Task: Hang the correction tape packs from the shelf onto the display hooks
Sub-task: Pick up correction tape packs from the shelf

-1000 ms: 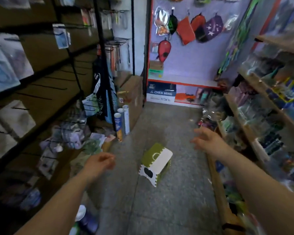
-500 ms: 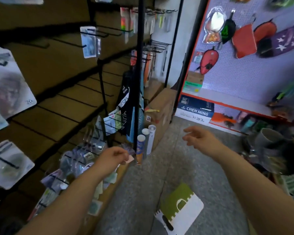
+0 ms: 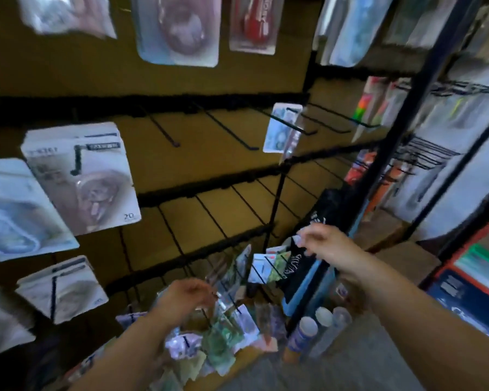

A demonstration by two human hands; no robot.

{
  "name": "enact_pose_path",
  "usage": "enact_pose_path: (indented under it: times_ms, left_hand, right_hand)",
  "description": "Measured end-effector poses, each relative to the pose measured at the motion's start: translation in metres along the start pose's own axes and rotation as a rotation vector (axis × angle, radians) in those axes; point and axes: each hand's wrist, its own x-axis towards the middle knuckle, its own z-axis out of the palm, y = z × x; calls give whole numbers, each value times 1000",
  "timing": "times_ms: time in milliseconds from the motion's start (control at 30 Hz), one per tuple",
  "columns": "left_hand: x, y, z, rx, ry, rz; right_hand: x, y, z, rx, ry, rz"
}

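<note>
Ochre-brown backing board (image 3: 209, 66) fills most of the view. It is crossed by three black rails (image 3: 181, 100), and the whole picture is smeared, so fine detail is lost.

The biggest goods on the board are the correction tape packs (image 3: 82, 179). They are carded blisters hung by the top edge, with the long axis running top to bottom. Their printed faces turn out towards the aisle and lean a little to the right. Four stacks show on the left side, the lowest only a pale blur. Three more carded packs (image 3: 178, 29) hang along the top edge, too blurred to name.

A black bag (image 3: 311, 249) with white lettering hangs to the right of the board.

The left hand (image 3: 187, 300) is low at the foot of the board, knuckles up. Its fingers curl down among the bottom hooks, and I cannot tell whether they grip anything. The right hand (image 3: 322, 244) is higher, in front of the bag, with bent fingers. Its thumb and forefinger are close together at a pale scrap, and I cannot tell whether they pinch it.

Under the left hand lies a heap of small packets (image 3: 223, 340), too jumbled to count. Three tubes (image 3: 302, 334) stand upright just right of the heap.

One lone pack (image 3: 281, 128) hangs on the upper rail, turned nearly edge-on. Thin black wire display hooks (image 3: 226, 131) jut from every rail, pointing out and slightly down, many of them bare.
</note>
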Motion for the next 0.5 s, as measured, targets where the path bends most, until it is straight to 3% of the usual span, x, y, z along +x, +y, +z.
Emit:
enact_pose_path:
  times_ms: [200,500]
  left_hand:
    - [-17,-3,1,-11,152,-52]
    - [-92,-20,-11,-96,462,-106]
  right_hand:
    - [31,-28,3,-57,-154,-157]
    - [-5,-55,33,-81,-334,-335]
